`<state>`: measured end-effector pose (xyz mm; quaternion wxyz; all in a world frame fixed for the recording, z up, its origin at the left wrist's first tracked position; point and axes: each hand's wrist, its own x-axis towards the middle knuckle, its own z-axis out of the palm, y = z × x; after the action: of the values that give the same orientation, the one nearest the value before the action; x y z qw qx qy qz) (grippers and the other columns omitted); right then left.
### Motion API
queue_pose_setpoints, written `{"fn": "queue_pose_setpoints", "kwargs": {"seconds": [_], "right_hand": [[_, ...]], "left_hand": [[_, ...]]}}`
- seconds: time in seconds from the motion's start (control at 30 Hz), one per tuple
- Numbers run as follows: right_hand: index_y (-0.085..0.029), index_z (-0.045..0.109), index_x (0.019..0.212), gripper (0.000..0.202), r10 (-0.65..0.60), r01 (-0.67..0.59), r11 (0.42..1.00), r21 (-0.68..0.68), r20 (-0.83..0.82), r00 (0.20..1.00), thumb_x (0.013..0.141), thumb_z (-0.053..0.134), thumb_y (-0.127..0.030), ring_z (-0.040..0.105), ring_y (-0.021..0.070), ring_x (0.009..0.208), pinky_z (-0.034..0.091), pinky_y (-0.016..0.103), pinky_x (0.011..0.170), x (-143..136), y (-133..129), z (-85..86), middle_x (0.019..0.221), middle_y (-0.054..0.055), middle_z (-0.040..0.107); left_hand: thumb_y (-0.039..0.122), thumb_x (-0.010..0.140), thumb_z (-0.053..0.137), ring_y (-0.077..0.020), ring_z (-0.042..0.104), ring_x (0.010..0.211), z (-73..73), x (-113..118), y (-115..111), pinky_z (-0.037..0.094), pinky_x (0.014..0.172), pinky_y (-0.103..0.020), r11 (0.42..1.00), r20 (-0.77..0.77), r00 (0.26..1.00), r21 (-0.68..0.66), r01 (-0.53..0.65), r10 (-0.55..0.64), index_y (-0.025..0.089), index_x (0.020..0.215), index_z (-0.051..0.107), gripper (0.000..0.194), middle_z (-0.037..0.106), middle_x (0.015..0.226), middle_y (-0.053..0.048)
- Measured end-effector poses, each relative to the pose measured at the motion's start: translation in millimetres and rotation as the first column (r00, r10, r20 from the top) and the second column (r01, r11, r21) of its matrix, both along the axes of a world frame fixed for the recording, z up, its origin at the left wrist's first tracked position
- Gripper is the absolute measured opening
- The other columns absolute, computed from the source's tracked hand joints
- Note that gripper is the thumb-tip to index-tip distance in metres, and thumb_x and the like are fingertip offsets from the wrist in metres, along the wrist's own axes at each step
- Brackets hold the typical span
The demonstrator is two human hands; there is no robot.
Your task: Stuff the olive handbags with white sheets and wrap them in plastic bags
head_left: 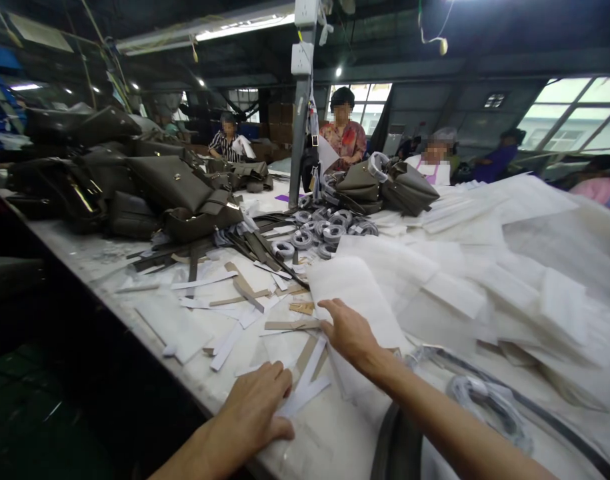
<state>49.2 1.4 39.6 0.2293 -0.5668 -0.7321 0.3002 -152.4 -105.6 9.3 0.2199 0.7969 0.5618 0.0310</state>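
Observation:
My left hand (255, 408) rests at the near edge of the white table, thumb apart from its bent fingers, with nothing visible in it. Beside its fingertips lie white paper strips (305, 393). Farther in, my right hand (352, 333) reaches over the table with thumb and fingers apart. It is at the lower left edge of a white foam sheet (359, 287); whether it touches the sheet I cannot tell. Close to its fingertips are a grey-brown strip (292, 325) and a small tan piece (301, 308).
Dark handbags (169, 183) are heaped at the far left, more bags (359, 190) behind. Coiled, wrapped straps (332, 230) lie mid-table near a metal post (301, 127). White foam sheets (515, 287) cover the right. A wrapped coil (492, 403) lies by my right forearm. Several people work beyond.

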Motion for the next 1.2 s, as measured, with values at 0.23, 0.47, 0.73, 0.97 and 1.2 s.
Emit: {"fn": "queue_pose_setpoints", "kwargs": {"seconds": [0.23,0.47,0.73,0.97,1.2], "right_hand": [[-0.022,0.075,0.094,0.020,0.097,-0.100,0.995,0.007,0.156,0.983,0.080,0.062,-0.022,0.069,0.0201,0.080,0.049,0.030,0.076,41.4,-24.1,25.3,0.091,0.005,0.075],[-0.017,0.072,0.088,0.022,-0.083,-0.076,0.912,-0.403,-0.364,0.928,0.067,0.068,-0.022,0.063,0.0138,0.056,0.046,0.022,0.048,81.4,-83.3,34.2,0.073,0.000,0.069],[-0.013,0.074,0.077,0.039,-0.286,0.085,0.949,-0.302,-0.720,0.632,0.066,0.082,-0.049,0.066,0.0164,0.057,0.056,0.027,0.057,130.5,-126.3,47.5,0.062,0.005,0.070],[-0.016,0.070,0.086,0.042,-0.488,0.630,0.775,-0.044,-0.676,0.553,0.067,0.082,-0.051,0.073,0.0243,0.077,0.062,0.035,0.071,235.6,-142.8,67.9,0.079,0.008,0.074],[-0.021,0.070,0.081,0.024,-0.394,0.499,0.823,0.272,-0.358,0.846,0.080,0.071,-0.045,0.069,0.0197,0.072,0.058,0.027,0.068,254.7,-150.2,28.3,0.076,0.004,0.072]], "left_hand": [[0.021,0.077,0.063,-0.0180,0.057,0.084,0.6,3.7,-4.6,0.035,0.069,-0.026,0.999,0.054,0.997,-0.012,-0.050,0.051,0.021,0.073,0.056,0.008,0.063,0.085,0.001],[0.050,0.094,0.038,-0.0122,0.050,0.045,13.0,33.1,-0.9,0.037,0.051,-0.023,0.974,0.517,0.841,-0.220,-0.047,0.158,0.022,0.077,0.055,0.036,0.055,0.057,0.004],[0.053,0.093,0.046,-0.0126,0.049,0.053,39.4,143.6,29.7,0.032,0.051,-0.023,0.970,0.572,0.799,-0.027,0.243,-0.184,0.021,0.067,0.056,0.042,0.053,0.054,0.003],[0.041,0.087,0.063,-0.0214,0.060,0.102,56.1,250.6,83.6,0.043,0.089,-0.030,0.846,0.254,0.825,0.336,0.415,-0.505,0.022,0.106,0.063,0.026,0.067,0.109,-0.004],[0.037,0.076,0.068,-0.0329,0.061,0.104,19.7,320.7,110.9,0.048,0.087,-0.043,0.829,-0.069,0.870,0.275,0.487,-0.488,0.017,0.108,0.061,0.038,0.065,0.109,-0.015]]}}
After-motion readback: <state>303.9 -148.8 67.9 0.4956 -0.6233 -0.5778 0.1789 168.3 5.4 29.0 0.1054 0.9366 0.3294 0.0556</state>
